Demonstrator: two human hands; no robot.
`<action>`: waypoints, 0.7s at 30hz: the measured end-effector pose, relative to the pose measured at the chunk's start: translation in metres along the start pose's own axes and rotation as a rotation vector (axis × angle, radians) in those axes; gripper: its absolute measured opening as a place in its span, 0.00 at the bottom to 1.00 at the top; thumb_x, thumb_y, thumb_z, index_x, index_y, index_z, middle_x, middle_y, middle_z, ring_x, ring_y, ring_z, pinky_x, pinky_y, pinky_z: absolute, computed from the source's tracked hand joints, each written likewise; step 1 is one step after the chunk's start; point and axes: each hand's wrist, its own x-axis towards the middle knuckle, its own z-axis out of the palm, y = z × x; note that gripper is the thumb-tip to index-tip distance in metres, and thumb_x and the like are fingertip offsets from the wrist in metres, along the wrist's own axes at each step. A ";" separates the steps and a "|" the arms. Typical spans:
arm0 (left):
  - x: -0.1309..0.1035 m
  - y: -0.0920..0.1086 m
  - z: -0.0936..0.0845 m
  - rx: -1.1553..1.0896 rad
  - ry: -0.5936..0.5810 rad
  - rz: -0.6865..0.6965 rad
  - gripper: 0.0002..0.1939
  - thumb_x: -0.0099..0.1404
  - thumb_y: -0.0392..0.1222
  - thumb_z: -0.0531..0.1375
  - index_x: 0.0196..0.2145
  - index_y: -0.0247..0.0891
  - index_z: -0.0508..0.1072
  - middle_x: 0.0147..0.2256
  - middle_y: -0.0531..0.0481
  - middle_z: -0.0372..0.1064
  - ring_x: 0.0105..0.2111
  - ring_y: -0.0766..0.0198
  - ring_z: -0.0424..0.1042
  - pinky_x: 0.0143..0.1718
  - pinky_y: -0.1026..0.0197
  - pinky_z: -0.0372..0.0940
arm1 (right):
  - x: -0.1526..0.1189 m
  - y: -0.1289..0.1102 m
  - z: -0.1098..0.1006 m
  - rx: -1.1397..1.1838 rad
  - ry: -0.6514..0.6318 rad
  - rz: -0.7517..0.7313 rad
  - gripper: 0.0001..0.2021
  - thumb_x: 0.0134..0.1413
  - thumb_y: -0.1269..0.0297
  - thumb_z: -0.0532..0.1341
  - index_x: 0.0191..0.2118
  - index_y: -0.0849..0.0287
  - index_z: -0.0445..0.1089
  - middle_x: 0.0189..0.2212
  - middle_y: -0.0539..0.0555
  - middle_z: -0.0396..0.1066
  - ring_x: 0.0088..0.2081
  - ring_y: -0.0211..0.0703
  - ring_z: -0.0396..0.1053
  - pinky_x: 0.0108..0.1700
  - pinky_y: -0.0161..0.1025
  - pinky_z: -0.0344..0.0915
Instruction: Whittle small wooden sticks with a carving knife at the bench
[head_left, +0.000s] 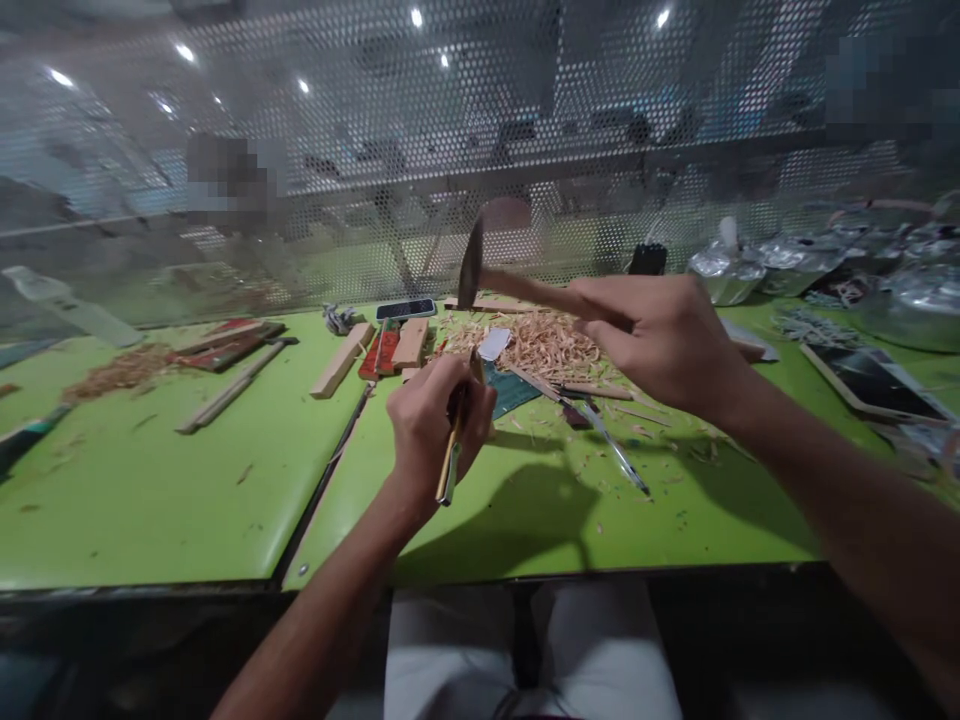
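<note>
My right hand point(660, 335) is closed around the wooden handle of a hammer point(536, 290). The hammer's dark metal head is raised above the table, apart from my left hand. Closer to the middle, my left hand point(435, 410) grips a thin, narrow stick-like piece point(450, 465); its yellowish, shiny end points toward me. The fingers hide much of this piece, so its kind cannot be made out. Just beyond my left hand lie a small white card point(495, 344), a dark green sheet point(517, 393) and a heap of wood shavings point(555, 345).
A clear pen point(619, 455) lies right of centre on the green table point(210, 500). Wooden blocks point(343, 360), a red block point(380, 350) and a phone point(405, 309) sit farther back. At right are a larger phone point(874, 380) and foil-like containers point(724, 270). A perforated metal screen point(420, 180) stands behind.
</note>
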 end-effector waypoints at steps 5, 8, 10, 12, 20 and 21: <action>0.000 -0.001 0.000 0.002 -0.014 -0.006 0.15 0.56 0.28 0.60 0.23 0.40 0.55 0.20 0.61 0.49 0.19 0.72 0.47 0.22 0.66 0.49 | 0.000 0.003 -0.002 -0.028 -0.133 -0.069 0.09 0.59 0.65 0.57 0.32 0.52 0.74 0.27 0.50 0.75 0.29 0.45 0.68 0.32 0.39 0.57; 0.000 -0.002 0.001 0.002 -0.010 0.004 0.16 0.56 0.29 0.60 0.22 0.40 0.54 0.20 0.61 0.47 0.19 0.72 0.46 0.21 0.66 0.49 | 0.000 0.004 -0.003 0.032 -0.039 -0.032 0.08 0.59 0.66 0.57 0.37 0.52 0.75 0.30 0.51 0.75 0.31 0.44 0.69 0.34 0.39 0.58; -0.001 -0.003 0.001 0.000 0.000 0.017 0.16 0.56 0.29 0.60 0.22 0.40 0.54 0.20 0.61 0.46 0.19 0.72 0.45 0.21 0.66 0.48 | -0.001 0.003 -0.003 0.065 -0.025 -0.026 0.10 0.60 0.67 0.56 0.40 0.52 0.75 0.31 0.51 0.75 0.31 0.44 0.69 0.34 0.39 0.59; -0.001 -0.003 0.000 -0.007 0.000 0.019 0.16 0.56 0.29 0.60 0.22 0.40 0.55 0.20 0.61 0.47 0.19 0.72 0.46 0.21 0.65 0.48 | -0.002 0.002 -0.003 0.036 -0.112 -0.037 0.09 0.60 0.68 0.56 0.37 0.52 0.74 0.29 0.50 0.74 0.30 0.43 0.67 0.33 0.39 0.58; -0.003 -0.003 0.001 0.000 -0.014 -0.033 0.16 0.59 0.30 0.61 0.24 0.42 0.56 0.20 0.60 0.47 0.19 0.71 0.46 0.22 0.63 0.48 | -0.004 -0.004 -0.001 0.025 -0.069 -0.039 0.11 0.59 0.68 0.56 0.41 0.51 0.75 0.33 0.52 0.76 0.33 0.47 0.70 0.35 0.42 0.59; -0.004 -0.003 0.001 0.004 -0.011 -0.035 0.16 0.59 0.30 0.61 0.24 0.41 0.56 0.20 0.60 0.47 0.19 0.71 0.46 0.22 0.63 0.48 | -0.004 -0.004 0.000 -0.004 -0.099 -0.054 0.11 0.58 0.68 0.57 0.40 0.51 0.76 0.33 0.51 0.77 0.33 0.48 0.71 0.35 0.42 0.59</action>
